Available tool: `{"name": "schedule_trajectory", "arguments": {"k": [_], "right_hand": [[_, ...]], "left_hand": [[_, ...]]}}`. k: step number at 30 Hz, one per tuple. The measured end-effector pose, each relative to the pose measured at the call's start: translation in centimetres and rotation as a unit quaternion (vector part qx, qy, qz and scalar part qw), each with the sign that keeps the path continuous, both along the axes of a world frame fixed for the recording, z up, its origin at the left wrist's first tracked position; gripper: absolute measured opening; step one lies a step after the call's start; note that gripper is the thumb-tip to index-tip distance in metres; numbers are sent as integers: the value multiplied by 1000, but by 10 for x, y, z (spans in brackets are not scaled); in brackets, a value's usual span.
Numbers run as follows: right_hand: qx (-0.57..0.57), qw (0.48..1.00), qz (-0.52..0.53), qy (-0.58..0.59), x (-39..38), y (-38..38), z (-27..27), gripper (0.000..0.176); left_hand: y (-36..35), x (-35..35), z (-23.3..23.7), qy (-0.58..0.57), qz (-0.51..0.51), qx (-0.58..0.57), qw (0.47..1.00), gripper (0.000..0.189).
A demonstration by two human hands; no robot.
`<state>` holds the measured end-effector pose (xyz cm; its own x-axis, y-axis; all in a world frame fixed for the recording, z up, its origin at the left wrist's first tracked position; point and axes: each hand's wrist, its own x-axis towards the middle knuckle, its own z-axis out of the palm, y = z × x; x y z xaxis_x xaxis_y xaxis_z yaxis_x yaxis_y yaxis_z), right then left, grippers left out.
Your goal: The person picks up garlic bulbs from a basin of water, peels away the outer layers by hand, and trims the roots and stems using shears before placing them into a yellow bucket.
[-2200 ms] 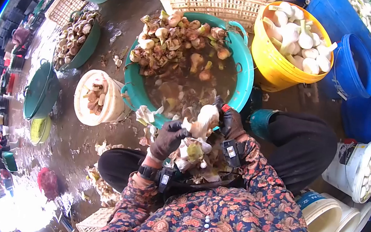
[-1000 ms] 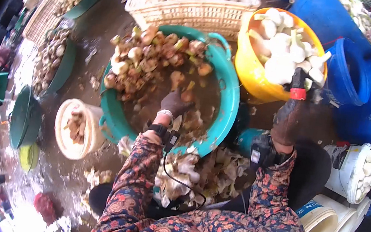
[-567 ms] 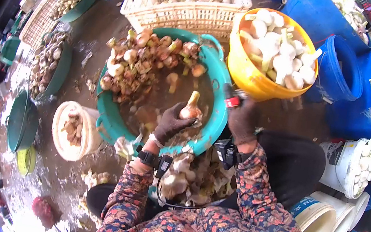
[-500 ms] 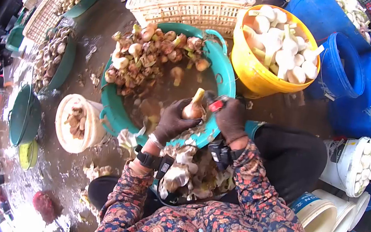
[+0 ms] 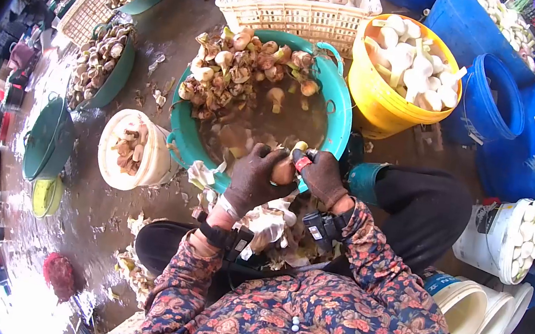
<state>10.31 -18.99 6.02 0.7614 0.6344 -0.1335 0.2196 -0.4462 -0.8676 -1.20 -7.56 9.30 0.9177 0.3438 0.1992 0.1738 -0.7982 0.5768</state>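
My left hand [image 5: 257,178], in a dark glove, is wrapped around a brownish garlic bulb [image 5: 283,171] whose cut stem points up and away from me. Against the bulb's right side is my gloved right hand [image 5: 326,181], closed on a small red-handled tool [image 5: 302,163]; its blade or tip cannot be made out. Both hands are over the near rim of a teal tub [image 5: 340,119]. Muddy water fills part of that tub, with a heap of unpeeled garlic bulbs [image 5: 234,69] at its far left. Loose pale garlic skins [image 5: 269,226] lie below my hands, at my lap.
A yellow bucket [image 5: 382,91] of peeled white garlic stands beyond the tub, beside a cream crate [image 5: 290,15]. Left of the tub is a white bucket [image 5: 116,172] with scraps. Blue bins [image 5: 525,157] and white buckets [image 5: 461,306] line the right side. The floor is wet.
My right hand has come in against the bulb, and the bulb sits nearer to me, tilted differently. The view has shifted slightly. A yellow bucket now shows at the far right edge.
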Motion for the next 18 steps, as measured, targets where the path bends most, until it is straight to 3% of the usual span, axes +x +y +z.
{"name": "schedule_trajectory", "arguments": {"k": [4,5,6,9,10,11,12,15,16,17,18], "right_hand": [[7,1000,19,-15,-6,-10,-6,33],[96,978,-10,186,-6,-12,-3,30],[181,907,-37,378,-6,-12,5,27],[195,868,-63,453,-11,-15,13,37],[190,838,-91,503,-9,-15,10,40],[188,767,-32,613,-8,-17,4,46],[280,771,-93,564,-20,-12,5,47],[282,730,-125,610,-16,-15,-20,48],[152,828,-58,537,-8,-18,-24,48],[18,896,14,443,-4,-19,-23,48],[20,896,18,443,-3,-17,-25,48]], "left_hand": [[7,-8,-10,-1,0,-36,999,57],[10,-10,-25,-34,5,-206,978,56],[10,-11,-29,-67,11,-370,927,56],[-17,-13,-38,-106,62,-486,865,59],[-26,-12,-43,-144,81,-528,833,61],[-32,-12,-36,-126,33,-565,815,68],[-31,-15,-35,-58,1,-487,872,77],[-18,-16,-39,-93,51,-237,966,96],[-12,-17,-33,-66,58,-123,989,90],[-6,-15,-19,-42,9,-79,996,77],[-2,-15,-11,-18,-39,-34,998,65]]}}
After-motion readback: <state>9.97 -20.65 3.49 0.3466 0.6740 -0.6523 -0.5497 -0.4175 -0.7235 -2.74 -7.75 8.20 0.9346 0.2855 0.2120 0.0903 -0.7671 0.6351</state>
